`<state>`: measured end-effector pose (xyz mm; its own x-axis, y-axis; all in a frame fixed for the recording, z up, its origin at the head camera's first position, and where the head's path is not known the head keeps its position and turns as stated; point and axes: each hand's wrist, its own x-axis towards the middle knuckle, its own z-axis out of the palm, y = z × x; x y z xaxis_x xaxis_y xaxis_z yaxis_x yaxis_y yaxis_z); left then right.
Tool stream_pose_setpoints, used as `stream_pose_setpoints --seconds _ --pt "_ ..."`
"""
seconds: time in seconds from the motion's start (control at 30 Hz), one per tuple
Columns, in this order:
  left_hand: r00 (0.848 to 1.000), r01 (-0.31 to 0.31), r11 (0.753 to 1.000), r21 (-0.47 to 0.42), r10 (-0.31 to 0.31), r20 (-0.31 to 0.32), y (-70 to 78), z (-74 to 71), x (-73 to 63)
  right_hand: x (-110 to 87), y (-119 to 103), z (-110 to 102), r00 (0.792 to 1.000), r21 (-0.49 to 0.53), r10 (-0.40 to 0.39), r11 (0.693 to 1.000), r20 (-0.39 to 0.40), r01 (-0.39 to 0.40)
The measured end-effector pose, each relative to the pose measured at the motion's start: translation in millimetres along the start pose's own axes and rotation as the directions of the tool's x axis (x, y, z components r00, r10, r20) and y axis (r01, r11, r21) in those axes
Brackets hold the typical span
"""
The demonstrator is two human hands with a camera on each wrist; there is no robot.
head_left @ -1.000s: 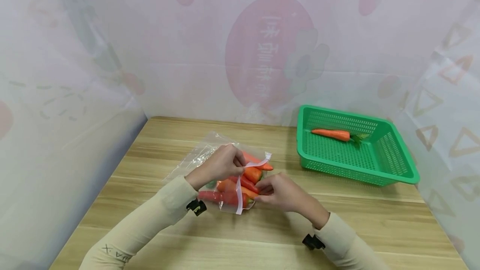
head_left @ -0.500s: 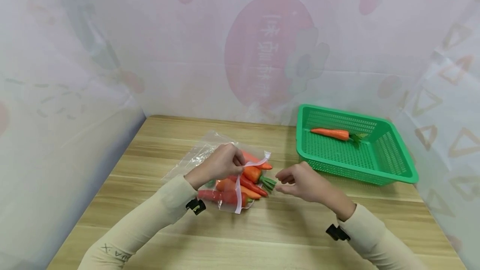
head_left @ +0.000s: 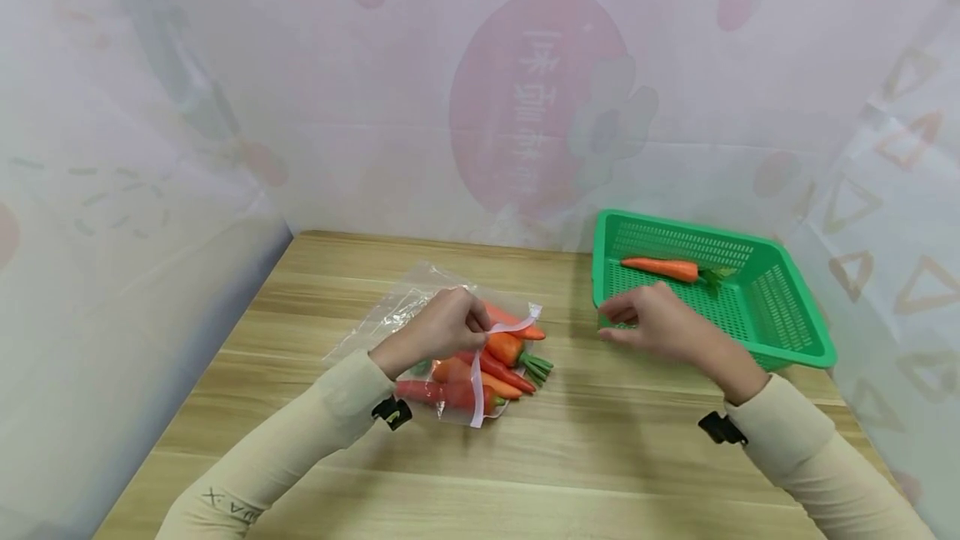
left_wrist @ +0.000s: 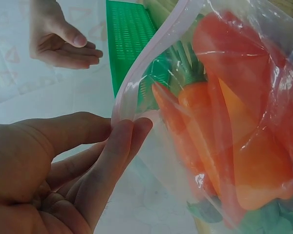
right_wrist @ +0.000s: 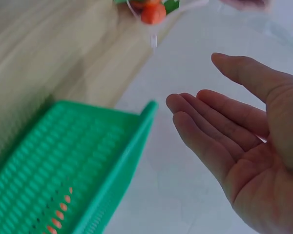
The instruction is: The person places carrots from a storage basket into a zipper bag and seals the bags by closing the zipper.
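My left hand pinches the upper edge of a clear zip bag's mouth between thumb and fingers. Inside the bag lie several carrots and red chili-like peppers, seen through the plastic. One carrot's green stem end pokes out of the opening toward the right. My right hand is empty, its fingers extended and thumb apart, in front of the near left side of the green basket. A single carrot with leafy top lies on the basket floor.
A wooden table carries the bag at its middle and the basket at its far right. Patterned pale cloth walls close off the back and both sides.
My right hand has let go of the carrot in the bag's mouth and moved right and away to the basket. My left hand keeps its pinch on the bag's edge.
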<state>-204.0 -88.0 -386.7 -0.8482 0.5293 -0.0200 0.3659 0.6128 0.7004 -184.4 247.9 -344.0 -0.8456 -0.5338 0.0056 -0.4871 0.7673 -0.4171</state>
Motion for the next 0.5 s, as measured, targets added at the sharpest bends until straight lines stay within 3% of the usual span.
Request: stream_pose_setpoints --seconds 0.2,0.5 --pt "1.000 0.002 1.000 0.006 -0.002 -0.002 -0.7 0.2 0.2 2.5 16 -27 1.000 -0.058 -0.007 0.998 -0.026 0.006" --pt "1.000 0.006 1.000 0.016 -0.006 -0.009 -1.5 -1.0 -2.0 18.3 44 -60 0.987 -0.146 0.155 0.978 0.046 -0.147"
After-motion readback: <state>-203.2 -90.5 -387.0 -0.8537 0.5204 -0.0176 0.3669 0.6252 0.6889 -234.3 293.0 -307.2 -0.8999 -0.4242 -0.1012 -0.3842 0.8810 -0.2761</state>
